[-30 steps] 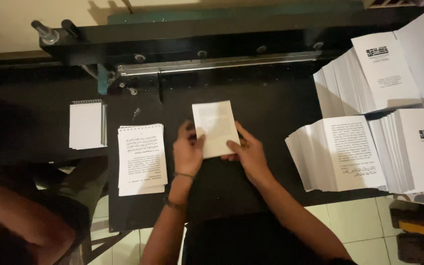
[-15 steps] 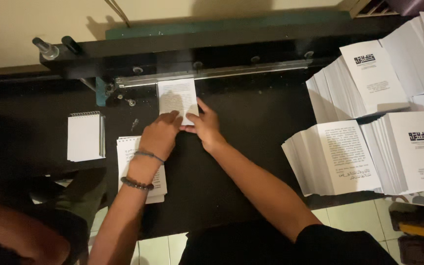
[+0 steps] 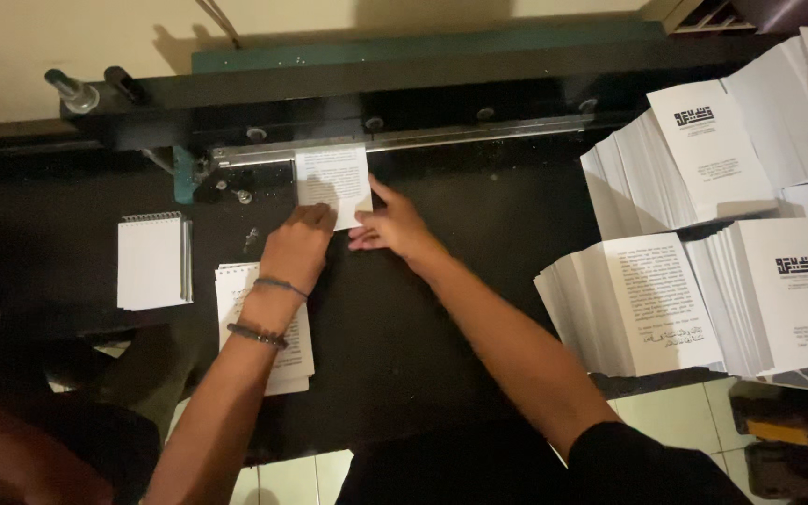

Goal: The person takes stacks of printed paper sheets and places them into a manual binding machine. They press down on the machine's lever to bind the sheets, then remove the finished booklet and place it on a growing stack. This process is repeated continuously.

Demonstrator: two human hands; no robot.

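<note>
Against the metal bar [image 3: 404, 142], both hands press a white sheet [image 3: 331, 174]

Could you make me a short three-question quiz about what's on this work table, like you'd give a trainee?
1. True or false: both hands touch the small printed sheet at the metal bar.
2. Which wrist wears bracelets: A the left hand, B the right hand?
3. Fill in: the spiral notepad lies to the ____ of the hands.

Key: 1 true; 2 A; 3 left. The big fanned paper stacks sit on the right side of the black table.
</note>
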